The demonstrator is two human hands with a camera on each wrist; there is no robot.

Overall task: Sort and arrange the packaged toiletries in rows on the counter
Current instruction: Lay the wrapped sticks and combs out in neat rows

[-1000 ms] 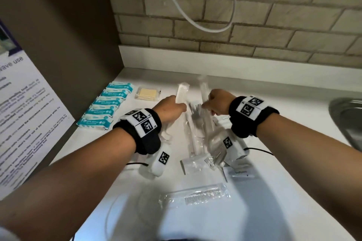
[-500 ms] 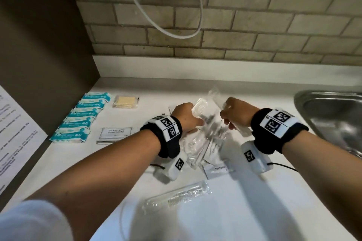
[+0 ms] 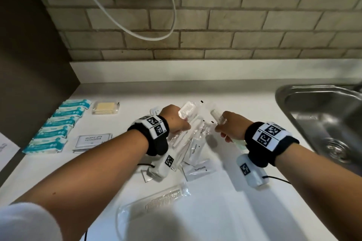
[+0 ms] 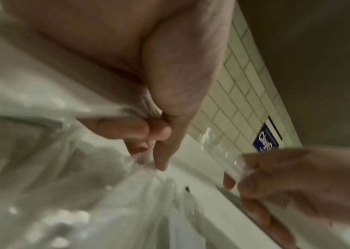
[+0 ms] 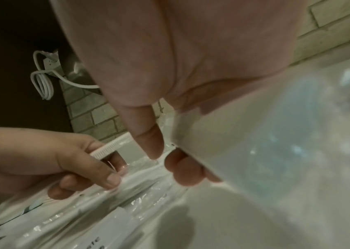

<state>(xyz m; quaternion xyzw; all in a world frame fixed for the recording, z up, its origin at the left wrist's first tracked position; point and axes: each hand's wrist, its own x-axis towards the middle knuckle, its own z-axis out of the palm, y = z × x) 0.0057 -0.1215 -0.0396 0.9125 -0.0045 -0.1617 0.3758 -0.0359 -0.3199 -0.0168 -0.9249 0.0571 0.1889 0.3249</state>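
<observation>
My left hand point(image 3: 181, 123) grips a comb in a clear packet point(image 3: 186, 111) over the pile of clear toiletry packets point(image 3: 193, 139) in mid-counter. The comb point(image 5: 110, 148) shows in its curled fingers point(image 5: 105, 178) in the right wrist view. My right hand point(image 3: 220, 130) grips a second comb packet point(image 3: 216, 116) just right of the pile; its fingers point(image 4: 252, 198) are curled round the clear wrap. Toothpaste packets point(image 3: 195, 147) lie in the pile, and another toothpaste packet point(image 3: 200, 170) lies in front. A third comb packet point(image 3: 166, 197) lies near the front edge.
A row of several teal packs point(image 3: 58, 123) runs along the left wall, with a yellow packet point(image 3: 105, 107) and a shampoo sachet point(image 3: 93, 141) beside it. A steel sink point(image 3: 323, 115) is sunk into the counter point(image 3: 235, 94) at right. A white cable point(image 3: 121, 21) hangs on the brick wall.
My hands have drawn apart over the pile, each keeping its comb packet; the right one has moved to the right. The head view has shifted, bringing the sink further in.
</observation>
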